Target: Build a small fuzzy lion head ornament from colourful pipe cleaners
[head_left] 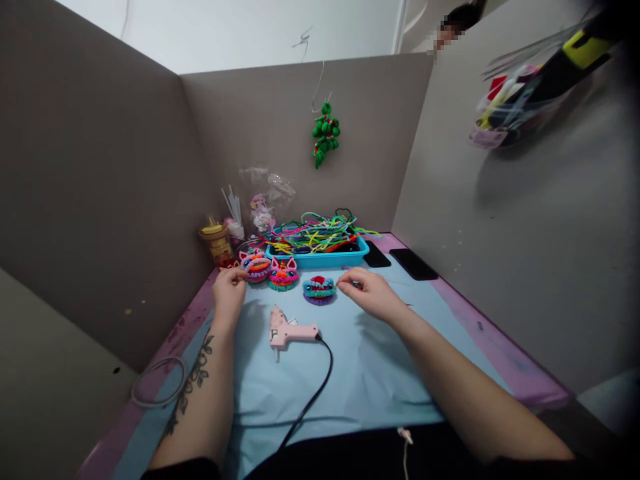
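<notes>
My left hand (230, 285) has its fingers curled together at the left edge of a pink, orange and lilac pipe-cleaner figure (257, 268); whether they grip it is hidden. Beside it sits a second figure (283, 275) with pink ears and an orange horn. A teal figure (319, 288) with a red top and purple base rests further right. Close to its right side is my right hand (364, 288), thumb and fingers pinched, their contents too small to make out. Nearer me, between my forearms, a pink glue gun (290, 331) lies on its side.
Behind the figures stands a blue tray (320, 259) heaped with coloured pipe cleaners. Two black phone-like slabs (413, 264) lie to its right. A yellow pot (216, 244) is at the left. The glue gun's black cord (327, 377) runs toward me. Grey partitions (280, 133) enclose the table.
</notes>
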The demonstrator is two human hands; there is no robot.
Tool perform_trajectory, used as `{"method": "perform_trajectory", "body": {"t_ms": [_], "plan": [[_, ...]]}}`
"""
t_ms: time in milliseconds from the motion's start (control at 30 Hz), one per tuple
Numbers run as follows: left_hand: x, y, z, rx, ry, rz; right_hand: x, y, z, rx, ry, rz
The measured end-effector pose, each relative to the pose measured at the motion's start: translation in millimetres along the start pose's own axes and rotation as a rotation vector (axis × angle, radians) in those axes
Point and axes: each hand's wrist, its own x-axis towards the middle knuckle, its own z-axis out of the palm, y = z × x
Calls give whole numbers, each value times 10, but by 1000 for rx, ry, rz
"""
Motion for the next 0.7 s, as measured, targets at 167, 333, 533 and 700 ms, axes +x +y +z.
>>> {"method": "perform_trajectory", "body": {"t_ms": [167, 333, 533, 700], "plan": [[23, 12, 20, -21, 188, 2, 230, 395, 126, 46, 304, 191], [-83, 193, 21, -66, 54, 133, 171, 755, 507, 37, 345, 238], [-182, 339, 50, -59, -9, 315, 79, 869, 615, -20, 304, 206], [-147, 253, 54, -88, 180, 221, 106, 933, 579, -1, 423, 48]]}}
